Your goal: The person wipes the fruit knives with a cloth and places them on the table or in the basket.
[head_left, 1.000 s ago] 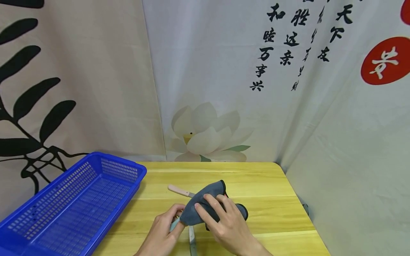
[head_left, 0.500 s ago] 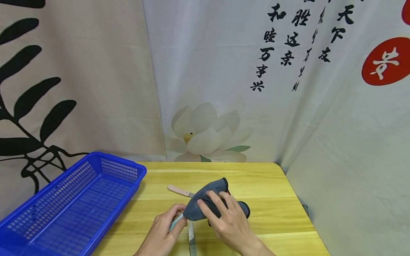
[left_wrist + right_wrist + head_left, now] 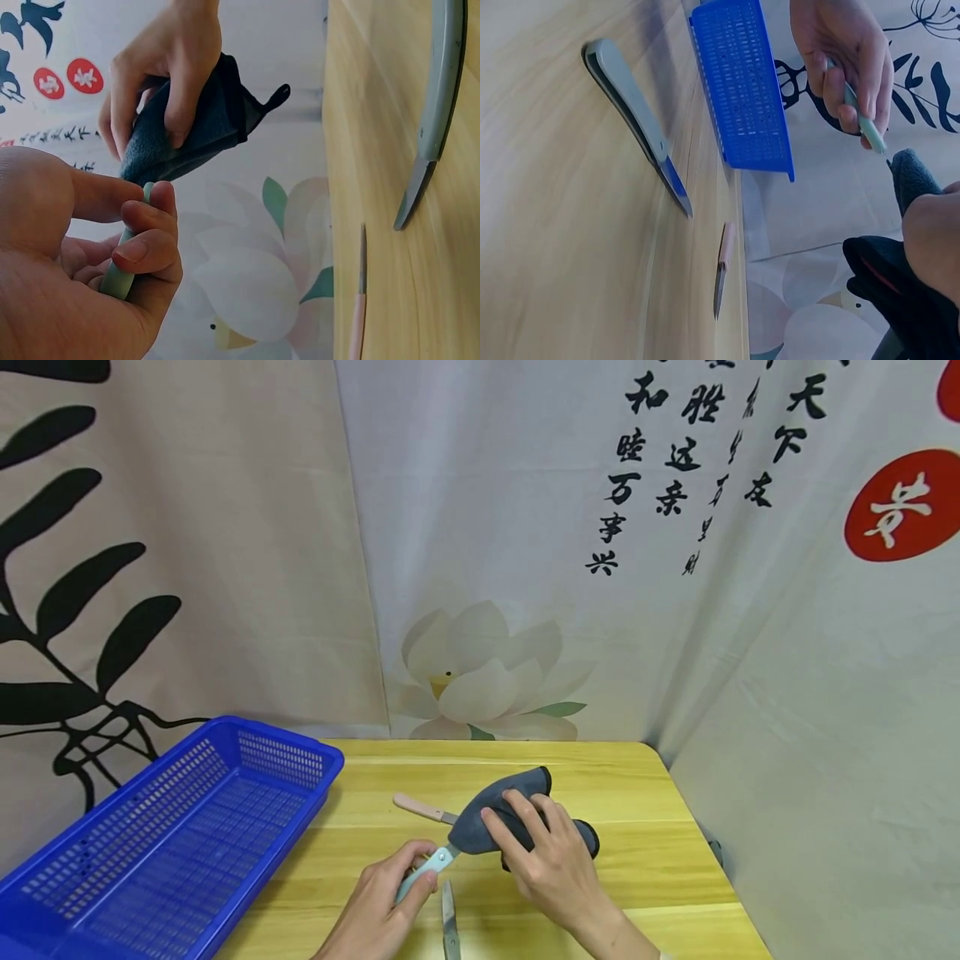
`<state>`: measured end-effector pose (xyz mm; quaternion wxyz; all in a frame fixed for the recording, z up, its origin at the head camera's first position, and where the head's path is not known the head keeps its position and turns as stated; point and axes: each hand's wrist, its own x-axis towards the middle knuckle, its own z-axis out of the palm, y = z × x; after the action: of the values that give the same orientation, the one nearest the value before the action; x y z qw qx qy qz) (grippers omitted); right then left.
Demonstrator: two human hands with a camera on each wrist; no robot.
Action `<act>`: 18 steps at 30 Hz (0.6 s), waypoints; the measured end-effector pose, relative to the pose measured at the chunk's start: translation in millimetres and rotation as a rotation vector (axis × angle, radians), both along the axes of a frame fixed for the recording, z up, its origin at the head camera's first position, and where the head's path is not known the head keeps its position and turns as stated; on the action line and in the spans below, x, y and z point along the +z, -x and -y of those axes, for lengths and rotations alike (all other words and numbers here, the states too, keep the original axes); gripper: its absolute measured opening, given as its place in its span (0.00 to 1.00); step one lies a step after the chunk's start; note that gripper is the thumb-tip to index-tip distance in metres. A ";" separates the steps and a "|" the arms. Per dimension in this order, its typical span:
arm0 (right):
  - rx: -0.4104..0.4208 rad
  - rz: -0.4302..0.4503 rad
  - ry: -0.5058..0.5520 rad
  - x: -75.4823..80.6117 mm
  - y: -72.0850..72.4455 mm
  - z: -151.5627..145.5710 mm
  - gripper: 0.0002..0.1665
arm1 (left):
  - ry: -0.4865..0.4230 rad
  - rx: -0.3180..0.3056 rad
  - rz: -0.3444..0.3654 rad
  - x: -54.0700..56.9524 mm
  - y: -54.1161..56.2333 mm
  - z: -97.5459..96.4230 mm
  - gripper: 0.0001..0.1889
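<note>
My left hand [image 3: 386, 893] grips the mint handle [image 3: 426, 870] of a small knife, thumb and fingers curled round it. Only a short stretch of metal shows beyond the handle; the rest of the blade is hidden in a dark blue-grey cloth [image 3: 480, 817] with black edging. My right hand [image 3: 551, 864] holds this folded cloth round the blade, thumb on one side and fingers on the other. A hanging loop shows at the cloth's corner in the left wrist view. Both hands are raised over the table.
A folding knife with a grey-green handle [image 3: 630, 94] lies on the wooden table [image 3: 660, 877], blade out, near the front. Farther back lies a knife with a pink handle [image 3: 417, 807], its blade partly behind the cloth. A blue perforated basket [image 3: 285, 758] stands at left.
My right hand and the cloth have shifted up and to the right, away from my left hand. More of the mint handle and the blade's base now show. The left hand has hardly moved.
</note>
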<state>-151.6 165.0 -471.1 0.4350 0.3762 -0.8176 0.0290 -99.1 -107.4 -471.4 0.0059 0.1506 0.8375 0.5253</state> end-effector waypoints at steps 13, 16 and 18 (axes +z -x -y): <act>-0.025 -0.026 0.024 -0.5 11.5 -12.9 0.24 | 0.002 -0.028 -0.023 -0.8 -2.5 2.7 0.07; -0.035 -0.018 0.048 1.6 15.1 -17.9 0.24 | -0.008 -0.028 -0.038 -2.8 -3.2 3.5 0.07; -0.040 0.005 0.073 3.4 16.7 -21.0 0.25 | -0.012 -0.023 -0.034 -4.0 -3.4 4.2 0.07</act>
<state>-168.3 186.0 -467.6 0.4469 0.3435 -0.8244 0.0512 -95.8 -111.6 -475.4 -0.0034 0.1692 0.8326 0.5273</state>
